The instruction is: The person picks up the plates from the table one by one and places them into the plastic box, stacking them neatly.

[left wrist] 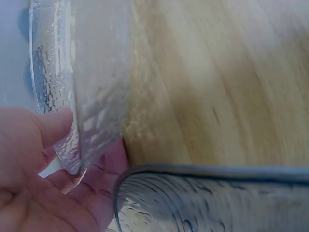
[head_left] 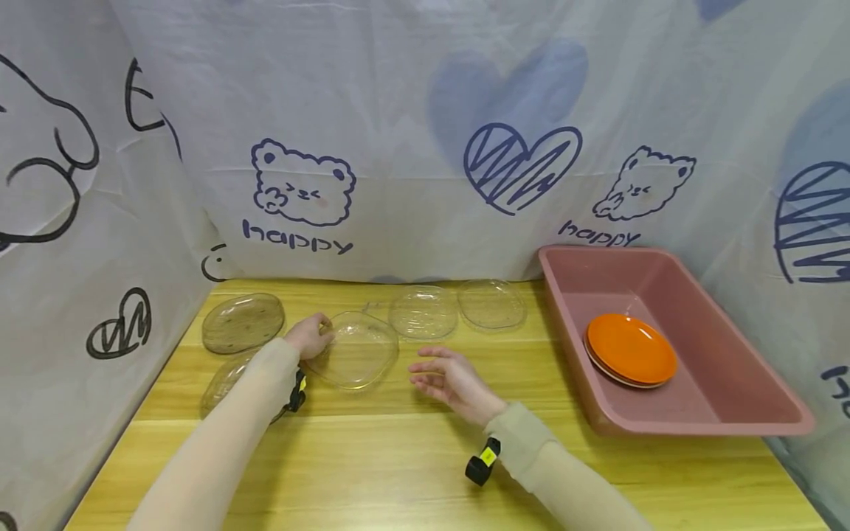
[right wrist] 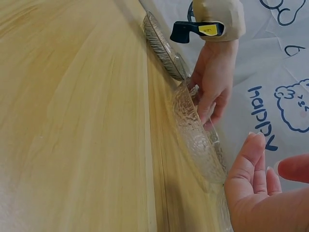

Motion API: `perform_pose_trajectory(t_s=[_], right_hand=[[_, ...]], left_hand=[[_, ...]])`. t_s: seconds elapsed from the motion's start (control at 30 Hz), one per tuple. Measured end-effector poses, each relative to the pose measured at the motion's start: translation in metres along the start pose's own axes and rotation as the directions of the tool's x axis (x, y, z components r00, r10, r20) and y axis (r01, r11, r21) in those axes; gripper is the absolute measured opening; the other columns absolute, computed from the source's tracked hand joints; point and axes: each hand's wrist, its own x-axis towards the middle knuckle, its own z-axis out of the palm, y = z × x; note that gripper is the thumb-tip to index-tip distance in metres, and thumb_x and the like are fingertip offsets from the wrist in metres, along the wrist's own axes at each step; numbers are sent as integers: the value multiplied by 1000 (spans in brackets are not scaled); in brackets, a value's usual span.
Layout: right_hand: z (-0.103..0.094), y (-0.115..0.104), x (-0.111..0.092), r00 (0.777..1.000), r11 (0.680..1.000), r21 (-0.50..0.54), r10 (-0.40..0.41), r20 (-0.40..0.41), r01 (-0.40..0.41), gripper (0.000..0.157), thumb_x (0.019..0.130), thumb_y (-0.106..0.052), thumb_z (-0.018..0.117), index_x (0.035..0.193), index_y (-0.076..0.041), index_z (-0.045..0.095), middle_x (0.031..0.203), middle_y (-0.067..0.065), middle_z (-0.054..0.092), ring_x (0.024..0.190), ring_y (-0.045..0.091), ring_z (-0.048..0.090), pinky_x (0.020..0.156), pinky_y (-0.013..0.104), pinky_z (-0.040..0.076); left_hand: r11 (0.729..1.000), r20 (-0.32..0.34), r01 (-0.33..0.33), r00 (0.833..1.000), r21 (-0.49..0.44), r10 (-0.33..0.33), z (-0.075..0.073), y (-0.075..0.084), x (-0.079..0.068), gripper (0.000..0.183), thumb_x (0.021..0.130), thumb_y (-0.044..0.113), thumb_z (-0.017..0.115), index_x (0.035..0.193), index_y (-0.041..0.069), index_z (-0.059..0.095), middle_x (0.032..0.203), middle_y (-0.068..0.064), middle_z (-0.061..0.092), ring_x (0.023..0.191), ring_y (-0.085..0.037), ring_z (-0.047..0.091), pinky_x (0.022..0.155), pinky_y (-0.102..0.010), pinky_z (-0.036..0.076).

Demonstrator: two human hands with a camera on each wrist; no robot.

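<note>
My left hand (head_left: 309, 337) pinches the left rim of a clear textured plate (head_left: 358, 352). In the left wrist view, the thumb of that hand (left wrist: 29, 169) lies over the plate's rim (left wrist: 96, 116) and the fingers are beneath it. To the right of this plate, my right hand (head_left: 458, 385) is held apart from it over the table, fingers loosely bent and holding nothing. In the right wrist view the thumb of the right hand (right wrist: 260, 198) stands away from its fingers. Another clear plate (head_left: 224, 380) is partly hidden beneath my left forearm.
One more clear plate (head_left: 242, 323) lies at the far left of the wooden table (head_left: 372, 472). Along the back are two others, a ribbed clear plate (head_left: 423, 313) and a clear plate (head_left: 491, 304). At right, a pink tub (head_left: 704, 428) holds an orange plate (head_left: 631, 348) stacked on paler ones.
</note>
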Motion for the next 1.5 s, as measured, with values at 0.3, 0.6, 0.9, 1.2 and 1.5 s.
perform_pose_trajectory(t_s=[0.3,0.6,0.9,1.2,1.5], right_hand=[[-2,2,0,1000,1000,-13,-5,4,5,45,102,-4,44,145,6,37,108,10,62,88,14,63,81,20,57],[-5,3,-1,1000,1000,-23,8,0,-8,48,101,-4,43,148,6,34,109,9,63,89,12,63,84,21,56],[-9,2,-2,1000,1000,-7,8,-4,-8,48,102,-4,43,148,5,34,106,6,63,90,13,63,84,21,57],[-15,-4,-2,999,1000,-5,-3,-32,3,46,102,-5,43,147,5,37,108,7,64,91,13,64,92,26,56],[-31,-7,-4,994,996,-47,-75,-74,72,45,101,-3,42,145,6,37,106,7,66,88,11,67,94,28,57]], left_hand=[[998,29,19,999,-53,-17,1,0,-6,27,104,6,46,128,-5,49,132,-34,55,78,-22,53,61,-26,43],[958,109,32,994,-287,0,3,1,-6,28,103,-4,31,127,-12,41,80,-9,51,62,-13,43,57,-24,42],[920,127,78,991,-384,-31,-5,4,-14,37,106,1,26,138,-15,37,99,-21,65,72,-13,64,65,-25,60],[883,119,52,993,-466,4,-14,5,-26,45,109,7,19,145,-19,28,121,-35,59,77,-12,67,73,-28,63],[870,107,13,993,-492,46,-21,16,-34,49,110,10,19,150,-16,26,135,-39,52,91,-17,72,85,-32,63]])
